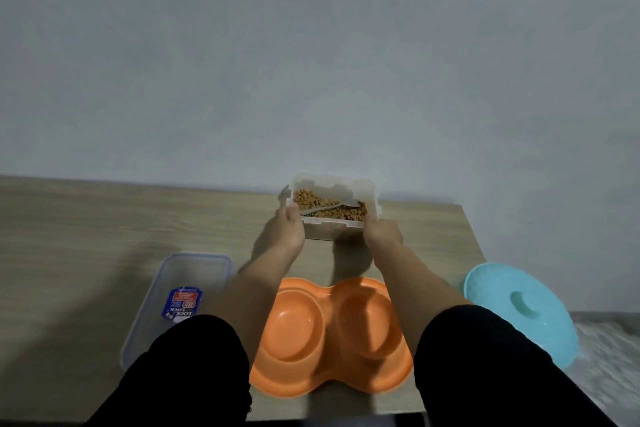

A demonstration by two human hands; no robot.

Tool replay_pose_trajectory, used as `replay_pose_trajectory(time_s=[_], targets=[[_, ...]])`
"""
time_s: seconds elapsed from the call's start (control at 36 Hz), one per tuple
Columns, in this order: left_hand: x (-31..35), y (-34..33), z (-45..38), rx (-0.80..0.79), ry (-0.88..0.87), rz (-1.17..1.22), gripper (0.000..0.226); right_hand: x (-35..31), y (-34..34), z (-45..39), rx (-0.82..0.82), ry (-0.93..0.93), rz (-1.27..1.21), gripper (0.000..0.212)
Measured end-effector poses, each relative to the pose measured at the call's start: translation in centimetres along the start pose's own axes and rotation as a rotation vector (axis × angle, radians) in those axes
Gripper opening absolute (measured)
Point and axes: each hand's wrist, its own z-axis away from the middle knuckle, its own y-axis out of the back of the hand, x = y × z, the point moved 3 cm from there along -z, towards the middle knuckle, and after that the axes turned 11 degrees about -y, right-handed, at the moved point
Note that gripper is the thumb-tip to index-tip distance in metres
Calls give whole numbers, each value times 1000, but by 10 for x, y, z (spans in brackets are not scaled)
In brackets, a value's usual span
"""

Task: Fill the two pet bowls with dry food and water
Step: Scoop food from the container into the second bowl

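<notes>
An orange double pet bowl sits at the near edge of the wooden table; both of its wells hold nothing. Farther back, near the wall, stands a clear plastic container with brown dry food and a pale scoop lying in it. My left hand grips the container's left side and my right hand grips its right side. The container's base is partly hidden by my hands.
A clear lid with a blue and red label lies flat at the left of the bowl. A light blue round lid lies at the right, near the table's right edge. A plain wall rises behind the table.
</notes>
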Motion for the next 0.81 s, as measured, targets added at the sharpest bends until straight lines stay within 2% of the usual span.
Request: replay_pose_trajectory(time_s=[0.11, 0.19, 0.36, 0.53, 0.72, 0.75, 0.81], targets=[[-2, 3, 3, 15, -28, 35, 62, 2, 0, 3, 56, -57, -61, 40], [2, 8, 15, 18, -65, 151, 53, 8, 3, 15, 85, -66, -69, 40], [6, 28, 36, 87, -114, 346, 38, 17, 9, 44, 126, 67, -16, 45], [0, 52, 59, 40, -129, 512, 48, 35, 20, 86, 170, 215, -62, 42], [-16, 76, 104, -141, -131, 739, 83, 55, 34, 145, 156, 360, -42, 39], [-21, 79, 110, -143, -128, 768, 81, 58, 36, 152, 146, 363, -41, 37], [-28, 85, 125, -117, -131, 824, 62, 61, 38, 168, 154, 372, -17, 32]])
